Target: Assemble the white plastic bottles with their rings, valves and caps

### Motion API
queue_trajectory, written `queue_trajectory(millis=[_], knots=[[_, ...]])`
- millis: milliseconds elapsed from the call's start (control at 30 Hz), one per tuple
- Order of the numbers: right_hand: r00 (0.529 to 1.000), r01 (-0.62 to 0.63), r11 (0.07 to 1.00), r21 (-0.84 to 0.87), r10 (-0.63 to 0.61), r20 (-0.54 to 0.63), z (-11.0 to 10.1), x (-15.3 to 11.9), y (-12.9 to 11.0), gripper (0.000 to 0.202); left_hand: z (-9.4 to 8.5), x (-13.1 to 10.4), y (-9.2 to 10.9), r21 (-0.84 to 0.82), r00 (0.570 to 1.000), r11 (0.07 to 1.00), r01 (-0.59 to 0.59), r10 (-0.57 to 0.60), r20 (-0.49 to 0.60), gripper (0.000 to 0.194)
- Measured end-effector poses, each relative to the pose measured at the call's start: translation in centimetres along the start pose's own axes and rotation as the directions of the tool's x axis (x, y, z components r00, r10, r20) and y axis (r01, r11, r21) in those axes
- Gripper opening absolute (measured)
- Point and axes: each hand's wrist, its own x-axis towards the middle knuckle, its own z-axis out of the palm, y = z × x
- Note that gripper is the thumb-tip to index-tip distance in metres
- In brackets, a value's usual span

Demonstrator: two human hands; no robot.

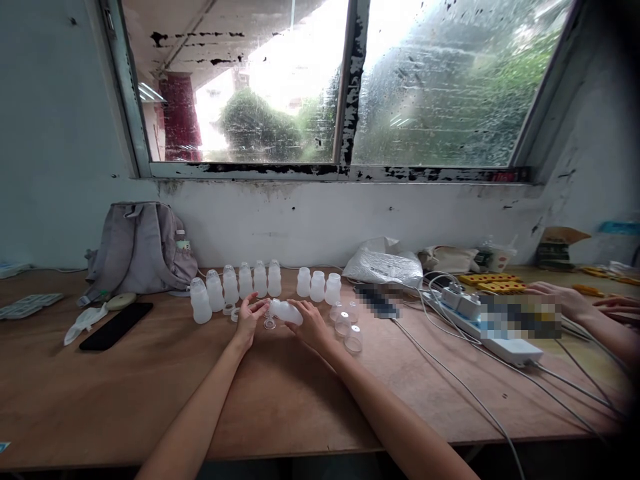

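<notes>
My right hand (311,325) is wrapped round a frosted white baby bottle (286,311), tipped on its side with its top end pointing left. My left hand (249,319) is at that top end, its fingers drawn together; what lies between them is too small to tell. Just below the bottle a clear ring-like piece (270,323) lies on the table. White collar rings (229,309) lie left of my left hand, partly hidden by it. Clear dome caps (343,324) stand right of my right hand. Behind are several capped bottles (230,285) in a row and three bottles without caps (317,287).
On the left are a grey backpack (137,247), a black phone (116,327) and a crumpled tissue (85,324). A silver bag (385,263), a power strip (505,345) with trailing cables and another person's hand (563,300) are on the right.
</notes>
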Motion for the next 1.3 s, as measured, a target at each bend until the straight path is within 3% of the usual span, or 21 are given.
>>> queue_trajectory(millis=[167, 400, 567, 700, 767, 833, 900, 967, 1000, 1067, 1167, 1233, 1300], knots=[[0.999, 0.033, 0.999, 0.038, -0.033, 0.0, -0.2, -0.1, -0.4, 0.048, 0.1, 0.1, -0.3, -0.027, 1.0, 0.999, 0.019, -0.019, -0.015, 0.033], [0.999, 0.033, 0.999, 0.005, -0.033, -0.001, -0.3, -0.1, -0.7, 0.05, -0.2, 0.1, 0.0, -0.051, 0.999, 0.998, 0.049, -0.048, 0.023, 0.042], [1.0, 0.015, 1.0, -0.022, -0.015, -0.015, 0.0, -0.1, -0.9, 0.051, 0.1, 0.0, -0.1, -0.013, 0.995, 0.995, 0.095, -0.095, 0.022, 0.036], [0.999, -0.045, 0.986, 0.161, 0.043, 0.012, -0.5, 0.0, -1.5, 0.047, 0.3, -0.3, 0.1, 0.026, 0.988, 0.993, 0.115, -0.117, 0.101, 0.034], [0.987, -0.154, 0.919, 0.362, 0.123, 0.108, -1.0, 0.1, -1.7, 0.038, 0.3, -0.4, 0.5, 0.023, 0.983, 0.993, 0.115, -0.117, 0.143, 0.033], [0.939, -0.325, 0.76, 0.562, 0.186, 0.29, -1.5, 0.3, -1.9, 0.031, 0.4, -0.6, 1.1, 0.005, 0.975, 0.993, 0.119, -0.118, 0.187, 0.035], [0.873, -0.463, 0.588, 0.663, 0.176, 0.454, -1.9, 0.5, -1.9, 0.033, 0.5, -0.8, 1.6, -0.021, 0.969, 0.992, 0.123, -0.115, 0.219, 0.037], [0.848, -0.505, 0.516, 0.692, 0.147, 0.509, -2.1, 0.5, -2.0, 0.038, 0.8, -1.0, 1.9, -0.048, 0.969, 0.991, 0.123, -0.11, 0.223, 0.04], [0.861, -0.486, 0.538, 0.689, 0.158, 0.484, -2.0, 0.5, -2.2, 0.037, 0.9, -1.1, 1.9, -0.062, 0.971, 0.991, 0.122, -0.106, 0.216, 0.042], [0.92, -0.379, 0.68, 0.628, 0.202, 0.336, -1.6, 0.3, -2.7, 0.033, 1.3, -1.3, 1.9, -0.089, 0.978, 0.989, 0.118, -0.099, 0.185, 0.042], [0.992, -0.129, 0.934, 0.334, 0.119, 0.051, -0.7, -0.4, -3.9, 0.038, 1.9, -1.5, 1.5, -0.111, 0.99, 0.988, 0.108, -0.096, 0.107, 0.041], [1.0, -0.024, 0.979, 0.204, 0.027, -0.015, -0.3, -0.8, -4.8, 0.044, 2.2, -1.6, 1.2, -0.109, 0.996, 0.991, 0.084, -0.081, 0.031, 0.038], [0.999, -0.027, 0.966, 0.258, 0.031, -0.009, -0.3, -1.0, -5.6, 0.045, 2.4, -1.8, 1.0, -0.1, 0.998, 0.994, 0.046, -0.051, -0.048, 0.033]])
